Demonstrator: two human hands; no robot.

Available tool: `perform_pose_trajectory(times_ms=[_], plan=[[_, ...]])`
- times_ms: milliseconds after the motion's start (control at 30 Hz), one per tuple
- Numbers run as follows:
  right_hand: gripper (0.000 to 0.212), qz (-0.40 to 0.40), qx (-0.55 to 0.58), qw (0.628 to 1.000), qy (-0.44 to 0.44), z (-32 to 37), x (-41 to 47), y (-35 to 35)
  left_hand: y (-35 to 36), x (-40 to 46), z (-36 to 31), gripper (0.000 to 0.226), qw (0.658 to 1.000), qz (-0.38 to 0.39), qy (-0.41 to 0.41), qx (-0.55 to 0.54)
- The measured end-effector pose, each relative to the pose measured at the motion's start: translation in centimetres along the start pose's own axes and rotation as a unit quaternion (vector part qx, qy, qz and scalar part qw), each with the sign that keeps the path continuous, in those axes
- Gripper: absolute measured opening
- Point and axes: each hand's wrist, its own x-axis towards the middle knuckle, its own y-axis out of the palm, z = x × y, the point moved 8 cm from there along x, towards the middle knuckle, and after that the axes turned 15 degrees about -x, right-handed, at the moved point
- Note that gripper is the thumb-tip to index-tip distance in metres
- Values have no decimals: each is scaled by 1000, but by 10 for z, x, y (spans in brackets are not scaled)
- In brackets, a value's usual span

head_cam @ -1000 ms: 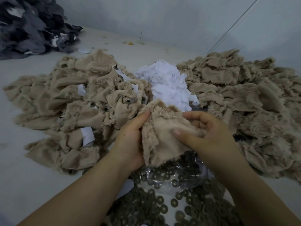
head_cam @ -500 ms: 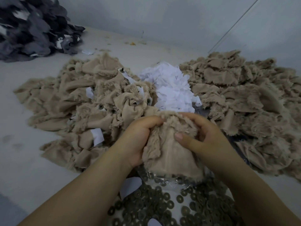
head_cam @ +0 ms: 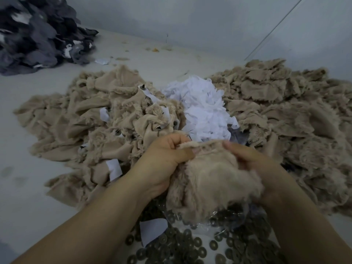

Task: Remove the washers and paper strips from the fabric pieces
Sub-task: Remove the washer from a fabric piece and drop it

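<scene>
A frayed beige fabric piece (head_cam: 211, 180) hangs between both hands over a spread of dark metal washers (head_cam: 192, 244). My left hand (head_cam: 163, 161) grips its top left edge in a fist. My right hand (head_cam: 253, 161) pinches the top right edge, with its fingers curled into the cloth. No washer or paper strip shows on the held piece. To the left lies a heap of beige fabric pieces (head_cam: 91, 119) with white paper strips and washers still tucked in them. A mound of loose white paper strips (head_cam: 202, 111) sits behind my hands.
A second beige fabric heap (head_cam: 289, 111) fills the right side. Dark grey fabric pieces (head_cam: 36, 35) are piled at the far left by the wall. A loose paper strip (head_cam: 152, 229) and clear plastic (head_cam: 228, 220) lie among the washers. Bare pale floor (head_cam: 22, 197) shows at the left.
Both hands have turned the held fabric piece over and bunched it, so its fluffy side now faces me. The view has shifted, with the heaps moving right and down in frame.
</scene>
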Motion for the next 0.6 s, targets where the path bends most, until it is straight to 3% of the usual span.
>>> perform_pose_trajectory(times_ms=[33,133,200,300,367,433,500,600], plan=[[23,-10,68,998,7,-2,0,-6,-5,0,0,7,1000,-19,5,-18],[55,36,235,971,5,-2,-2,0,-14,-2,-3,13,997,-65,23,-42],[53,27,251,967,11,-1,-2,0,-18,-5,-7,22,993,-93,33,-61],[76,39,243,969,23,-6,-6,11,-19,-7,-10,26,991,-113,34,-59],[81,52,233,970,49,-15,-8,21,-19,-6,-11,25,991,-115,33,-58],[75,51,228,970,69,-21,-8,30,-19,-5,-12,20,992,-112,28,-44],[51,34,179,981,71,-28,-5,27,-17,-4,-9,15,996,-89,7,-6],[36,-45,48,995,72,-31,-6,10,-11,-5,-11,19,987,-38,3,156]])
